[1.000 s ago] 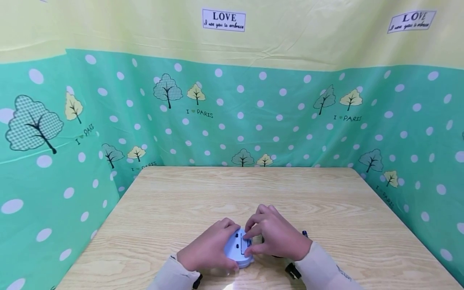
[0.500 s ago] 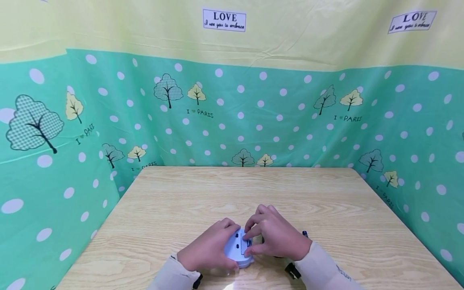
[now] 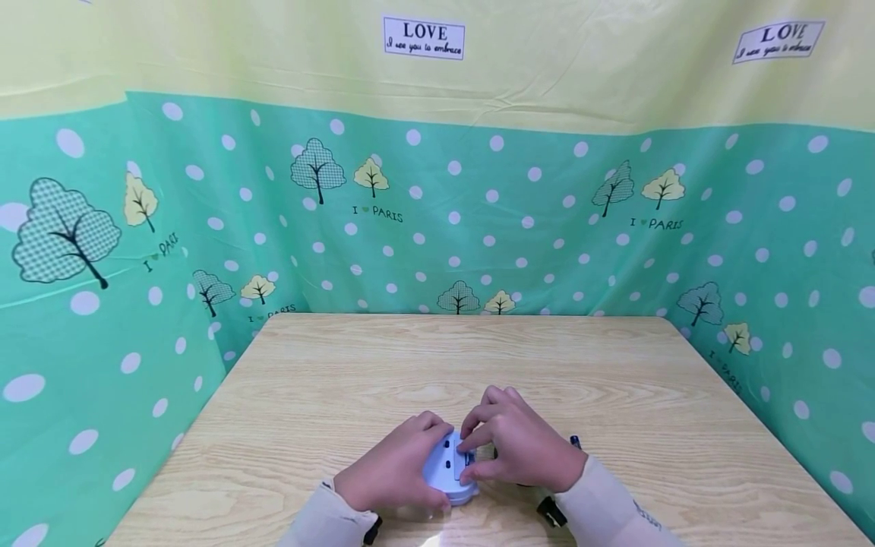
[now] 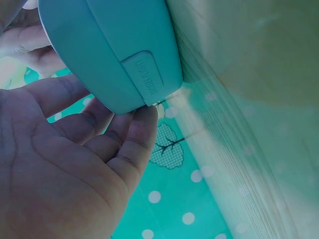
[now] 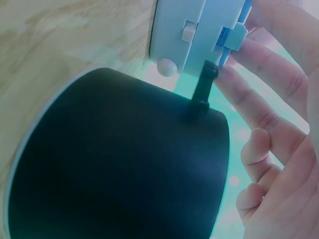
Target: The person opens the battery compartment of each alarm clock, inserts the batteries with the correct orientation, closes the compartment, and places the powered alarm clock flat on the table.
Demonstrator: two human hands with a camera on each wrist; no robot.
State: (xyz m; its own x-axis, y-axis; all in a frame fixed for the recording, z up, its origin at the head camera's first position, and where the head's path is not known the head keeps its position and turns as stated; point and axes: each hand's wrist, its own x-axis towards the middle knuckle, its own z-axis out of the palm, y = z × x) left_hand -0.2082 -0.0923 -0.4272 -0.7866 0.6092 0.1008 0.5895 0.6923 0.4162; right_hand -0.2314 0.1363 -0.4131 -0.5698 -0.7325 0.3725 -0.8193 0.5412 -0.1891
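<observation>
A light blue alarm clock [image 3: 438,474] lies back up near the front of the table, two small black knobs on its back. My left hand [image 3: 399,465] holds it by its left side, fingers at the far edge and thumb at the near edge. A snooze/light button [image 4: 144,75] shows in the left wrist view. My right hand [image 3: 522,441] pinches the clock's battery cover [image 3: 461,463] with fingertips and thumb. A dark blue piece [image 3: 470,459] shows beside the cover. In the right wrist view a tab [image 5: 237,37] stands out at the cover's edge by the fingers.
A large dark rounded thing [image 5: 124,159] fills much of the right wrist view. A small dark blue tip [image 3: 575,441] shows behind my right wrist. The wooden table [image 3: 424,357] extends ahead to a green and yellow patterned curtain [image 3: 451,205].
Both hands keep almost the same place on the clock. The dark line along the battery cover's left edge looks fainter now.
</observation>
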